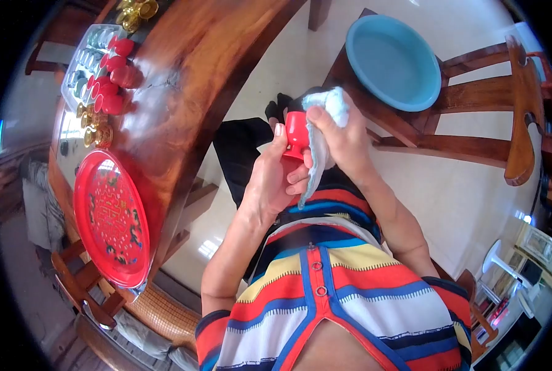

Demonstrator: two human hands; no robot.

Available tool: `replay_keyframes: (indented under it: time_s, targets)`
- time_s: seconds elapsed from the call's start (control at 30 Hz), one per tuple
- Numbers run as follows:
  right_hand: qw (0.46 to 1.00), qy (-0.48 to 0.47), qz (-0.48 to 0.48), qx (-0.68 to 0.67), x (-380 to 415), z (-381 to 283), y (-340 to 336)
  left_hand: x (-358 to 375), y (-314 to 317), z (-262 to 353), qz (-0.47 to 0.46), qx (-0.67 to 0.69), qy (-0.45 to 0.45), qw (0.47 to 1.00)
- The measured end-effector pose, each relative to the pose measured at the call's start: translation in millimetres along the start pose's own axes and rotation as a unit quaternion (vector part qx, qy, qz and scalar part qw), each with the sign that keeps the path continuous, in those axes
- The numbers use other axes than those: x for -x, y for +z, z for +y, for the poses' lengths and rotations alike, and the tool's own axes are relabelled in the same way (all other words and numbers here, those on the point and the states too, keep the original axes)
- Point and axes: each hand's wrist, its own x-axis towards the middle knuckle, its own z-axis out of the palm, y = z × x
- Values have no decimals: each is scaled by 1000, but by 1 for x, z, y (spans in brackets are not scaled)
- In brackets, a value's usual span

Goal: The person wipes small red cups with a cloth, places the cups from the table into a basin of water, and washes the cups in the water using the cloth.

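My left hand [269,176] grips a small red cup [296,133] by its foot, held up in front of my striped shirt. My right hand [341,139] clutches a white cloth [330,108] bunched against the cup's rim, with a strip of cloth hanging down beside the cup. Both hands meet at the cup, above my lap.
A wooden table [195,68] lies to the left with a red round tray [110,216], several red cups [112,86] on a clear tray, and gold cups [95,127]. A blue basin [392,62] rests on a wooden chair [486,105] to the right.
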Motion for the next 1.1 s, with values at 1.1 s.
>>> replay_keyframes:
  time_s: [1.1]
  targets:
    - [972, 24, -11, -234, -1, -36, -21, -3, -23, 9, -5, -489, 357, 796]
